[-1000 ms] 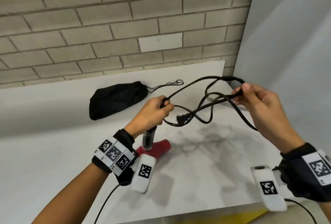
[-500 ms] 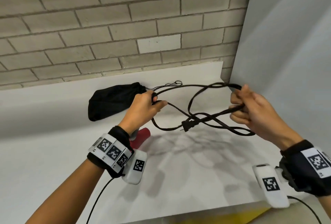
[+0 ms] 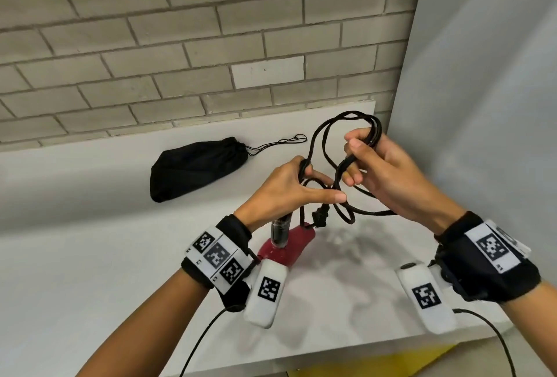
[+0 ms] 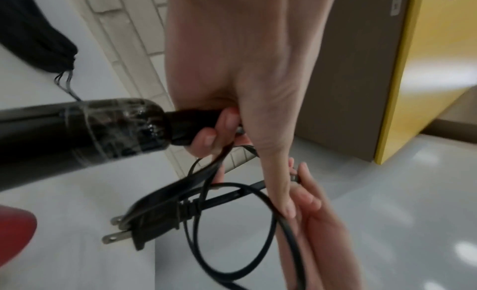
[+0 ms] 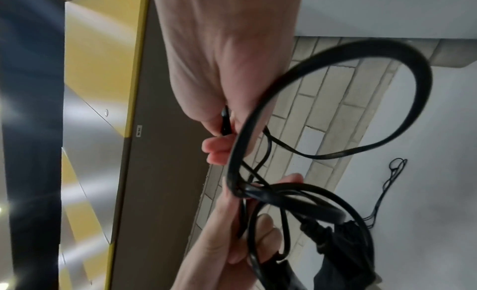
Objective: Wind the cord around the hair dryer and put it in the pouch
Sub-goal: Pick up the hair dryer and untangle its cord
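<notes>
The hair dryer (image 3: pixel 289 245) has a red body and a black handle (image 4: pixel 77 135) and hangs just above the white counter. My left hand (image 3: pixel 289 186) grips the black cord where it leaves the handle, thumb stretched out to the right. My right hand (image 3: pixel 382 165) pinches several loops of the cord (image 3: pixel 340 129) just right of the left hand. The plug (image 4: pixel 147 227) dangles below the hands beside the dryer. The black drawstring pouch (image 3: pixel 196 165) lies shut on the counter at the back left.
A brick wall (image 3: pixel 180 45) runs behind the counter (image 3: pixel 90 256), and a grey panel (image 3: pixel 482 105) closes off its right side. The pouch's drawstring (image 3: pixel 280 143) trails toward the hands. Yellow and brown cabinet fronts (image 4: pixel 387 70) stand below the counter edge.
My right hand has swung left and up, bringing the gathered loops close to the left hand. The left hand has shifted right and opened its thumb. The plug now hangs lower by the dryer.
</notes>
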`<action>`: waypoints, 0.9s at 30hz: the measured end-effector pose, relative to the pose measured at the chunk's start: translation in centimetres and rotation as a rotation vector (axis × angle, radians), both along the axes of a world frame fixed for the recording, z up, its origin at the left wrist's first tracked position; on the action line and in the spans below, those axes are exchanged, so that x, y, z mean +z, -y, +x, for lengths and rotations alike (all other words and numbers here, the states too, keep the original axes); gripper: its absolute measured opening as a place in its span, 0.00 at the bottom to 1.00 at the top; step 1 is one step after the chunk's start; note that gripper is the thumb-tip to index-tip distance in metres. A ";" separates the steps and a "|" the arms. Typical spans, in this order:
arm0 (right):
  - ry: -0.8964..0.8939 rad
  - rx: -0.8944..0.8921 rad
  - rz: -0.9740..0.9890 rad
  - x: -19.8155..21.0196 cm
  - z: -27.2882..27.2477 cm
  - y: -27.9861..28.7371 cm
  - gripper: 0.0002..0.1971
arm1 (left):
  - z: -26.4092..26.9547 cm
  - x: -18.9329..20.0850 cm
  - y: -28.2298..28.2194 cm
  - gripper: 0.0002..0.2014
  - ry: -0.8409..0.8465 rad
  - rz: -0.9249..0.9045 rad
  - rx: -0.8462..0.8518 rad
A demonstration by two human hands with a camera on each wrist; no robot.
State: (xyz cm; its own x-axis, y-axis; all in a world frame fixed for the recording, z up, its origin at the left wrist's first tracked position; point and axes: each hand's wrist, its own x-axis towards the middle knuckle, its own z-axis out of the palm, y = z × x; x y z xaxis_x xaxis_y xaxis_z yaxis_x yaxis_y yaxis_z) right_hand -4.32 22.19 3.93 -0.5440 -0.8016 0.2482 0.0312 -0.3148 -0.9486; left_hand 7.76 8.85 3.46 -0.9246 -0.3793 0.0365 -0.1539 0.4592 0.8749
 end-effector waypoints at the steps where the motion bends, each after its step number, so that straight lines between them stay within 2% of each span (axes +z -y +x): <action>1: 0.029 -0.008 -0.021 0.0 0.0 -0.1 0.06 | 0.0 0.0 0.1 0.26 0.022 0.012 -0.027; 5: 0.134 -0.010 -0.147 0.3 -0.7 -0.7 0.10 | 0.3 -0.6 -0.1 0.25 0.109 0.012 -0.184; 9: 0.066 -0.027 -0.195 0.7 -1.4 -1.3 0.10 | 0.5 -0.6 0.5 0.23 0.111 0.095 -0.270; 13: -0.037 -0.148 -0.194 1.3 -3.3 -2.6 0.09 | 1.4 0.1 1.5 0.22 0.154 0.123 -0.259; 14: -0.119 -0.184 -0.184 1.3 -3.7 -3.2 0.07 | 1.6 0.2 1.7 0.22 0.160 0.112 -0.265; 16: -0.428 -0.292 -0.104 0.8 -3.8 -4.1 0.03 | 2.4 0.5 2.3 0.20 0.153 0.103 -0.234; 18: -0.790 -0.412 0.034 0.0 -4.1 -4.8 0.08 | 3.1 0.7 3.2 0.21 0.138 0.112 -0.177; 20: -0.956 -0.418 0.153 -0.5 -4.2 -5.1 0.07 | 3.6 0.8 3.9 0.21 0.154 0.124 -0.143; 22: -0.937 -0.387 0.224 -0.5 -4.4 -5.1 0.05 | 3.8 0.8 4.0 0.22 0.172 0.113 -0.128; 24: -0.722 -0.305 0.193 0.0 -4.2 -5.0 0.03 | 3.9 0.9 3.8 0.21 0.176 0.091 -0.117; 25: -0.602 -0.250 0.138 0.3 -4.0 -4.9 0.04 | 3.9 1.0 3.7 0.19 0.164 0.095 -0.118; 27: -0.470 -0.180 0.031 0.7 -3.9 -4.8 0.06 | 4.0 1.3 3.8 0.18 0.110 0.129 -0.099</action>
State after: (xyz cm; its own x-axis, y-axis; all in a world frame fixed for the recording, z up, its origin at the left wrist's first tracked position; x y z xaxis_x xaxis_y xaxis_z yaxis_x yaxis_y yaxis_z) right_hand -8.18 27.01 4.66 -0.5096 -0.7163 0.4767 -0.4536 -0.2471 -0.8563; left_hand 11.76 5.10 4.77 -0.9533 -0.2812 -0.1103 -0.2119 0.3622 0.9077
